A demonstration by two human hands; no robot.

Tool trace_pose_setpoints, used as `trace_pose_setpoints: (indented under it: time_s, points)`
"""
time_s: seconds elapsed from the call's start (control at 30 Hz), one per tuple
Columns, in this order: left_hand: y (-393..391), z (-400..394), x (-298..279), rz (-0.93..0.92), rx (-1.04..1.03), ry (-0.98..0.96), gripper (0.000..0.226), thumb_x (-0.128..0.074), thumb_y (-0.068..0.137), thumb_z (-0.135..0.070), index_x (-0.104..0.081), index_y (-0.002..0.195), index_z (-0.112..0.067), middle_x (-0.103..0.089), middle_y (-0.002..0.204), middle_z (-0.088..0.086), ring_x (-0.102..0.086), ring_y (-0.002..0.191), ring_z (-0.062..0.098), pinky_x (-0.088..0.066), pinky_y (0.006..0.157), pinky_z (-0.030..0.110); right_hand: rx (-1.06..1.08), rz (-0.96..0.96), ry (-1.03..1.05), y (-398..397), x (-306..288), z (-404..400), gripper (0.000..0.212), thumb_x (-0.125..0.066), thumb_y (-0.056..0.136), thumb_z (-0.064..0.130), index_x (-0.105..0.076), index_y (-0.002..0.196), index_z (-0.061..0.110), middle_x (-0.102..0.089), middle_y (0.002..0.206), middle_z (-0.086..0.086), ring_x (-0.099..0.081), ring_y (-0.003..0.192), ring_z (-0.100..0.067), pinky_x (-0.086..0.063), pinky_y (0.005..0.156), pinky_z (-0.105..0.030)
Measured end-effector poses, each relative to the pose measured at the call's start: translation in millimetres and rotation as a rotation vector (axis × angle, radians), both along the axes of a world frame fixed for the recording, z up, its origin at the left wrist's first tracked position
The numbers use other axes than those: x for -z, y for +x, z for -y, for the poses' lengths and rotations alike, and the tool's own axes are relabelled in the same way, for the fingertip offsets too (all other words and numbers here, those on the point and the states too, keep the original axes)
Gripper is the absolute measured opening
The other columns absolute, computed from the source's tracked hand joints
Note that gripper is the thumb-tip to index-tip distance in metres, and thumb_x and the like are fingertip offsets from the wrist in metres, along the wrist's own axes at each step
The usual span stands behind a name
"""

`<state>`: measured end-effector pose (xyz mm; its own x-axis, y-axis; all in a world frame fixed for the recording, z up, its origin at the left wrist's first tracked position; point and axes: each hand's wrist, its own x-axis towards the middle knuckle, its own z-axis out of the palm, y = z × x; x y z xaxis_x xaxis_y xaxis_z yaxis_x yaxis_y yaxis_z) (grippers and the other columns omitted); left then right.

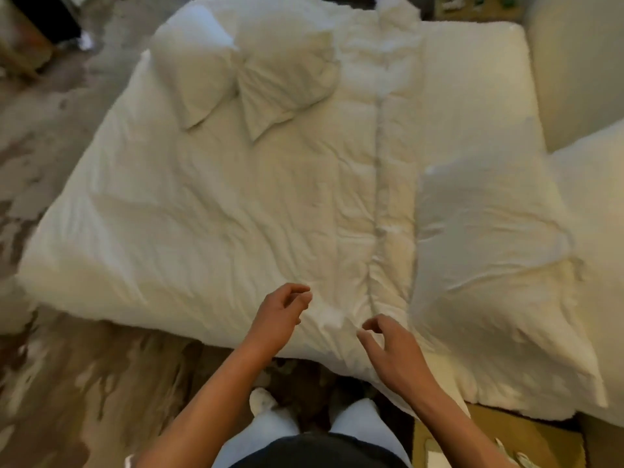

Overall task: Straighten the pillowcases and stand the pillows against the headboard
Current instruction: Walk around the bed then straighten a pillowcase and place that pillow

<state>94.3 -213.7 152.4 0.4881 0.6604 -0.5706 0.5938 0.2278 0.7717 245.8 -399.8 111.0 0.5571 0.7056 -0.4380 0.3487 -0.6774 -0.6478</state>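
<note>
Left hand [278, 315] and right hand [395, 352], each grip loosely apart and empty, two pillows [243, 72] well beyond on duvet [202, 214]

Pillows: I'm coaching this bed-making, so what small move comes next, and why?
Probably reach the right hand to the near pillow. Both hands, the left hand too, hover over the duvet holding nothing, and that pillow lies flat and creased, closer than the two pillows across the bed.
</note>
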Motion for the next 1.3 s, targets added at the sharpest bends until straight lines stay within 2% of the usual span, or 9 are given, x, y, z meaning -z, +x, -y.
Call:
trace_pose_setpoints:
  time_s: [0.2, 0.33, 0.43, 0.63, 0.9, 1.0, 1.1, 1.2, 1.3]
  points:
    - [-193, -30, -2, 0.019, -0.357, -0.003, 0.015, -0.061, 0.099, -0.04, -0.07, 0.111, -0.037, -0.074, 0.105, -0.013, -0.07, 0.098, 0.0, -0.06, 0.087, 0.03, -0.273, -0.047, 0.094, -139, -32, -145, 0.015, -0.059, 0.1, 0.045, -0.067, 0.101, 0.033, -0.068, 0.102, 0.017, -0.062, 0.097, 0.0, -0.05, 0.083, -0.026]
    - [-312, -39, 3, -0.005, -0.545, -0.015, 0.014, -0.058, 0.101, -0.039, -0.07, 0.107, -0.038, -0.074, 0.102, -0.014, -0.069, 0.097, 0.001, -0.055, 0.078, 0.021, -0.43, -0.064, 0.147, -253, -48, -236, 0.016, -0.058, 0.102, 0.042, -0.069, 0.103, 0.03, -0.07, 0.105, 0.015, -0.064, 0.098, -0.001, -0.054, 0.087, -0.029]
    - [-384, -48, 5, -0.017, -0.671, -0.015, 0.013, -0.057, 0.101, -0.039, -0.069, 0.104, -0.041, -0.073, 0.1, -0.016, -0.068, 0.093, -0.004, -0.056, 0.079, 0.022, -0.536, -0.112, 0.18, -333, -54, -282, 0.014, -0.057, 0.103, 0.04, -0.069, 0.103, 0.033, -0.069, 0.105, 0.017, -0.063, 0.098, 0.001, -0.052, 0.086, -0.025]
    - [-472, -92, 0, 0.057, -0.91, -0.066, 0.016, -0.057, 0.1, -0.042, -0.072, 0.1, -0.035, -0.075, 0.096, -0.014, -0.07, 0.094, 0.002, -0.061, 0.09, 0.036, -0.695, -0.148, 0.156, -433, -42, -326, 0.013, -0.055, 0.099, 0.049, -0.066, 0.096, 0.044, -0.069, 0.096, 0.027, -0.066, 0.093, 0.004, -0.05, 0.078, -0.015]
    - [-561, -215, -20, 0.212, -1.047, 0.069, 0.02, -0.058, 0.099, -0.045, -0.073, 0.098, -0.032, -0.076, 0.095, -0.017, -0.071, 0.092, 0.0, -0.061, 0.084, 0.031, -0.802, -0.118, 0.018, -510, -7, -408, 0.01, -0.062, 0.099, 0.044, -0.067, 0.091, 0.046, -0.067, 0.094, 0.038, -0.063, 0.091, 0.016, -0.048, 0.069, -0.01]
    - [-613, -263, -26, 0.198, -1.068, 0.114, 0.02, -0.057, 0.1, -0.046, -0.072, 0.102, -0.033, -0.076, 0.097, -0.016, -0.072, 0.094, 0.001, -0.061, 0.084, 0.031, -0.818, -0.137, -0.014, -557, 5, -464, 0.008, -0.064, 0.099, 0.043, -0.068, 0.092, 0.043, -0.071, 0.089, 0.027, -0.068, 0.086, 0.007, -0.049, 0.066, -0.01]
    - [-672, -302, -30, 0.14, -1.13, 0.102, 0.019, -0.058, 0.1, -0.043, -0.073, 0.102, -0.032, -0.076, 0.097, -0.014, -0.072, 0.094, 0.003, -0.061, 0.087, 0.035, -0.881, -0.166, -0.015, -618, 7, -530, 0.009, -0.062, 0.099, 0.043, -0.069, 0.093, 0.042, -0.072, 0.091, 0.02, -0.07, 0.086, -0.001, -0.055, 0.075, -0.02]
    - [-733, -333, -27, 0.077, -1.21, 0.088, 0.018, -0.058, 0.101, -0.039, -0.073, 0.102, -0.03, -0.077, 0.095, -0.012, -0.073, 0.092, 0.004, -0.062, 0.088, 0.039, -0.962, -0.18, 0.04, -687, -3, -604, 0.01, -0.061, 0.099, 0.043, -0.069, 0.094, 0.041, -0.072, 0.086, 0.018, -0.069, 0.079, -0.002, -0.059, 0.072, -0.027]
    - [-789, -359, -20, 0.035, -1.278, 0.052, 0.018, -0.059, 0.101, -0.041, -0.074, 0.103, -0.031, -0.077, 0.097, -0.01, -0.073, 0.094, 0.008, -0.06, 0.089, 0.038, -1.026, -0.234, 0.064, -758, -20, -679, 0.01, -0.06, 0.1, 0.045, -0.069, 0.096, 0.041, -0.072, 0.087, 0.019, -0.067, 0.082, 0.007, -0.053, 0.061, -0.014]
